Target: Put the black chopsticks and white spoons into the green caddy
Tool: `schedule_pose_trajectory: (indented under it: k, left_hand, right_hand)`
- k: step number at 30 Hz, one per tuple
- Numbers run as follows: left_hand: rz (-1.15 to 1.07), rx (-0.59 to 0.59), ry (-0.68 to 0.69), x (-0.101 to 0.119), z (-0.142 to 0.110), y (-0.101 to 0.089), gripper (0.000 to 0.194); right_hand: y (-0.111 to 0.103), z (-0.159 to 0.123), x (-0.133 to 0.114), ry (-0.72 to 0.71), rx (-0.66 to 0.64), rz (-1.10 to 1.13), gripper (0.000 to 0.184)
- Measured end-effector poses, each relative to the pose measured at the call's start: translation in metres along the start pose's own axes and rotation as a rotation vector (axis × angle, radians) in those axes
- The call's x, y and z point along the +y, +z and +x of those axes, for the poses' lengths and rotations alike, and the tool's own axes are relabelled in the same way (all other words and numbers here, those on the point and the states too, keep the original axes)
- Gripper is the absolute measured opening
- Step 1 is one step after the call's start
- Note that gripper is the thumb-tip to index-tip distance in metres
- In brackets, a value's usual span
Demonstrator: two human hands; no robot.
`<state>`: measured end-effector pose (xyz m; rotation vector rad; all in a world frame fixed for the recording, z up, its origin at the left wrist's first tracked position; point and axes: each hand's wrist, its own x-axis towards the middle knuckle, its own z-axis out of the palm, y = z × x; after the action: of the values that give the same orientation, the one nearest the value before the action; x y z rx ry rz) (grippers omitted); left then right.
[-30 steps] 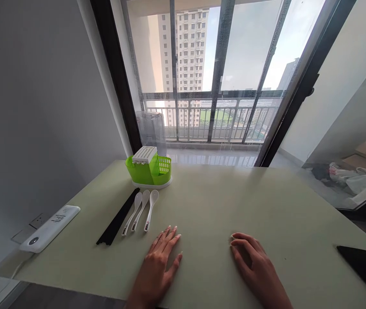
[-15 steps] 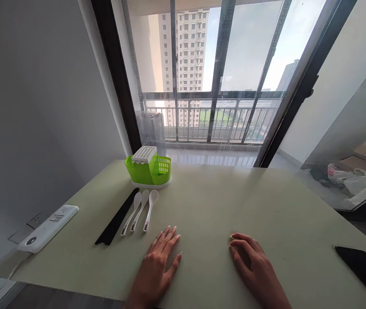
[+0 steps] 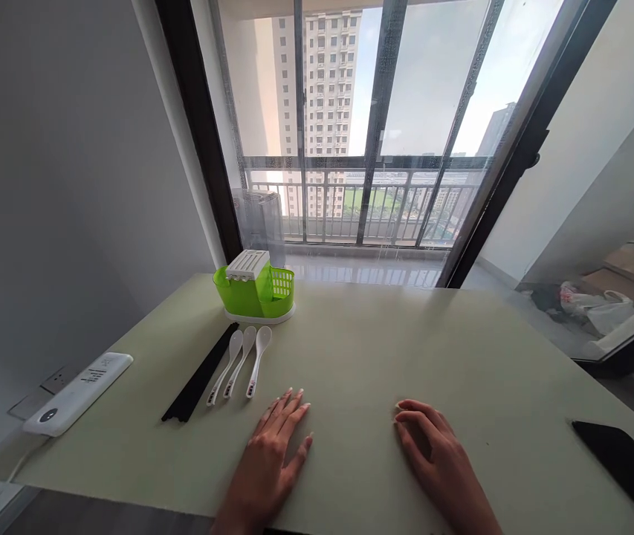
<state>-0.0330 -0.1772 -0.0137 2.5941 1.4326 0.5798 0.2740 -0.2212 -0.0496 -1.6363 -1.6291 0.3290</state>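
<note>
My left hand (image 3: 272,449) lies palm down on the pale green table (image 3: 366,349), fingers stretched out and thumb apart, holding nothing. Its fingertips are nearest to three white spoons (image 3: 257,362), which lie side by side, bowls pointing away. My right hand (image 3: 433,446) rests on its side on the tabletop, fingers curled and the thumb tip meeting the index finger in a loose ring with nothing inside. Left of the spoons is a bundle of black chopsticks (image 3: 202,377). Behind them stands a bright green utensil holder (image 3: 250,296) with a white slotted top and white base.
A white power strip (image 3: 79,394) with a cable lies along the table's left edge, by the wall. At the right edge is a flat black object (image 3: 626,461). Beyond the table's far edge are a glass door and balcony; boxes and bags (image 3: 612,308) lie beyond the glass at right.
Both hands keep their pose and place on the table. The whole view has shifted slightly, so everything sits a little further left and higher. No object has been moved.
</note>
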Motion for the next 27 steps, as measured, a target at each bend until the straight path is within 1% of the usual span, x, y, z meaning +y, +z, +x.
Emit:
schedule_pose_trajectory:
  k: [4, 14, 19, 23, 27]
  left_hand:
    - [-0.009, 0.017, 0.012, -0.001, 0.000, 0.001, 0.052]
    - [-0.011, -0.004, -0.006, 0.001, 0.001, -0.002, 0.052]
    - [-0.018, -0.021, -0.003, -0.001, 0.001, -0.002, 0.053]
    - [-0.014, -0.030, -0.013, -0.001, 0.001, -0.003, 0.055]
    - [0.013, -0.014, -0.006, -0.003, 0.001, -0.002, 0.058]
  right_hand:
    - [-0.001, 0.001, -0.001, -0.009, 0.007, -0.001, 0.025]
    - [-0.002, 0.000, -0.001, 0.011, -0.007, -0.008, 0.024]
    - [0.000, 0.000, -0.001, 0.012, 0.008, -0.016, 0.026]
    - [0.002, 0.002, 0.005, -0.010, -0.012, -0.051, 0.027]
    - [0.005, 0.002, 0.017, -0.069, -0.048, -0.138, 0.030]
